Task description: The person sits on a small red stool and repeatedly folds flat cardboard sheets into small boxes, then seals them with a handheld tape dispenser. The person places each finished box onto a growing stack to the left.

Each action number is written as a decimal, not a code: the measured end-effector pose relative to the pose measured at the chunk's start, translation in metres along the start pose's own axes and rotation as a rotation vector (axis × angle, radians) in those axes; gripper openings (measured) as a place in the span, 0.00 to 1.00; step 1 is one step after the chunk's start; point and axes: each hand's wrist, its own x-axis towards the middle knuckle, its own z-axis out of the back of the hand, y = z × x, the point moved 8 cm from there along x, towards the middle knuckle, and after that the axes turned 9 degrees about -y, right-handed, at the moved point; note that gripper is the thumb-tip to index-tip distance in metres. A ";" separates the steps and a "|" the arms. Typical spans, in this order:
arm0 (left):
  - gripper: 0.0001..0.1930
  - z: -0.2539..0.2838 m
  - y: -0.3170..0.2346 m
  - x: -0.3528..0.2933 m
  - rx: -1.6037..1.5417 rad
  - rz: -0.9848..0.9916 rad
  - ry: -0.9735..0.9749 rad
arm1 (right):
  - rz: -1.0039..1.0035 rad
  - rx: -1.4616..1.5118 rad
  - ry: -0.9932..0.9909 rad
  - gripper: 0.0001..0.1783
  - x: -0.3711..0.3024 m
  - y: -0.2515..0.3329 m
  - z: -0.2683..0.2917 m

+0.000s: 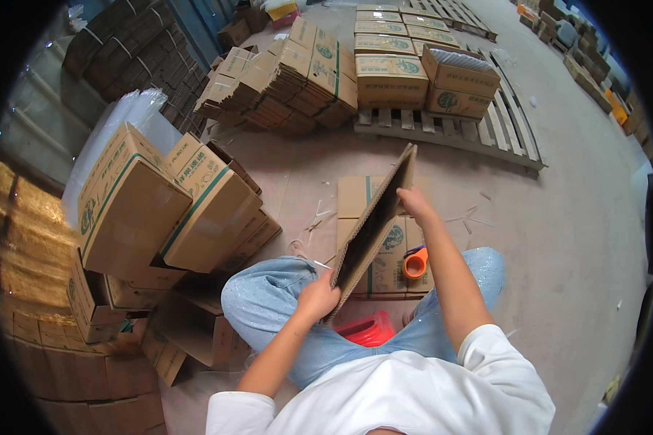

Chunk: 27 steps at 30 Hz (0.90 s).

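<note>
Between my hands a brown cardboard box (384,251), folded nearly flat, is held tilted above my lap, with a narrow dark gap between its walls. My left hand (319,296) grips its near lower end. Its far upper end is in my right hand (413,204), fingers bent round the edge. Beneath it, flat cartons (352,196) with green stripes and print lie on the floor between my knees. On them, close to my right forearm, rests an orange ring-shaped tool (415,264) with a dark blue part, perhaps a tape dispenser.
Formed boxes (134,203) are piled at my left. Stacked flat cartons (297,72) stand ahead, and filled boxes (392,76) sit on a wooden pallet (511,130) at the far right. A red plastic thing (368,330) is under me. Scraps (468,220) litter the floor.
</note>
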 end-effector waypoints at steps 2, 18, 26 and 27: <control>0.21 0.002 0.016 -0.012 0.080 0.044 0.004 | -0.049 -0.019 0.012 0.14 -0.021 0.001 0.004; 0.17 0.043 -0.029 0.093 0.122 0.015 -0.119 | 0.067 -0.768 0.027 0.18 -0.107 0.005 0.066; 0.23 -0.028 -0.057 0.140 0.828 -0.155 0.050 | 0.005 -1.522 0.460 0.44 -0.095 -0.042 -0.028; 0.28 -0.061 -0.028 0.157 1.224 -0.197 0.313 | 0.062 -1.557 0.529 0.48 -0.097 -0.041 -0.042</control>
